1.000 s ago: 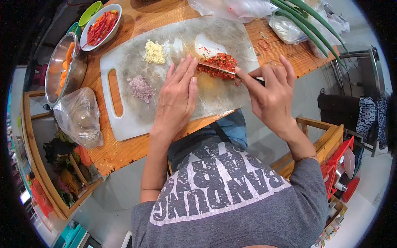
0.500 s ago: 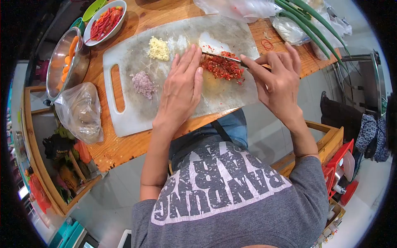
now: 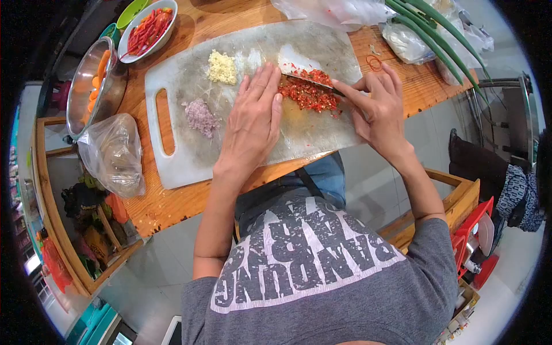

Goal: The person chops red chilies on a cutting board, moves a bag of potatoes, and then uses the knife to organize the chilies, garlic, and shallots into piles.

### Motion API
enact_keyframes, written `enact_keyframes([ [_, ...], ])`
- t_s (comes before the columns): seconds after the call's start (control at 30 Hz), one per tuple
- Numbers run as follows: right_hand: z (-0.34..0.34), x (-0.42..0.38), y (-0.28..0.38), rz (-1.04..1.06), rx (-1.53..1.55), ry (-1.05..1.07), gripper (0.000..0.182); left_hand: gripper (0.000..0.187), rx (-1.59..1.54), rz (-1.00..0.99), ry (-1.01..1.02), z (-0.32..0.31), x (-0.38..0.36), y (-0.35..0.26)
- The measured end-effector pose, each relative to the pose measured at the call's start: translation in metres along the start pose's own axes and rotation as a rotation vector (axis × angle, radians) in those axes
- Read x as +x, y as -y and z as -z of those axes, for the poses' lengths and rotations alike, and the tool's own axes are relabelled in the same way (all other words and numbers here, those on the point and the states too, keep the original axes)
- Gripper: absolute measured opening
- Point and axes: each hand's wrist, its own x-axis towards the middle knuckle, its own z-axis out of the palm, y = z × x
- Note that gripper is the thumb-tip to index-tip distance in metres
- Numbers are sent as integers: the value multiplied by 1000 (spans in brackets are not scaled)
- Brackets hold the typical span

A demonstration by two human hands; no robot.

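Note:
My right hand (image 3: 376, 109) grips the handle of a knife (image 3: 313, 81), whose blade lies across a pile of chopped red chili (image 3: 309, 95) on the cutting board (image 3: 230, 155). Held flat, with fingers stretched out and side by side, my left hand (image 3: 252, 118) has its fingertips beside the blade's tip. Minced garlic (image 3: 221, 67) forms a small pale heap to the upper left of that hand. Below the garlic is a heap of finely chopped purple shallot (image 3: 200, 117).
At the left stand a metal bowl with carrots (image 3: 78, 112) and a white bowl of red chilies (image 3: 167, 41). A plastic bag (image 3: 115, 155) lies at the table's left edge. Green onions (image 3: 428, 37) and plastic bags (image 3: 408, 43) lie at the upper right.
My right hand has shifted slightly left and down with the knife, and its raised fingers have drawn in closer. My left hand has stayed nearly in place.

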Motion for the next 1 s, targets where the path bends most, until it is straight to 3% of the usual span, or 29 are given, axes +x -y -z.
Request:
enact_keyframes([
  [0.07,20,9,6,48,-73,-5,46,44,-1,-11,11,1,1,-1],
  [0.27,9,-15,15,-117,-44,57,45,43,-51,-1,44,2,0,-9],
  [0.47,11,-26,26,-139,-3,9,42,43,-53,-25,69,7,2,-9],
  [0.63,23,13,-12,-4,52,7,42,43,13,-64,29,19,21,-4],
  [0.83,-16,20,-44,71,125,-14,45,41,81,-40,33,12,29,9],
  [1.0,-8,6,-34,87,166,13,45,41,92,37,173,31,3,-12],
])
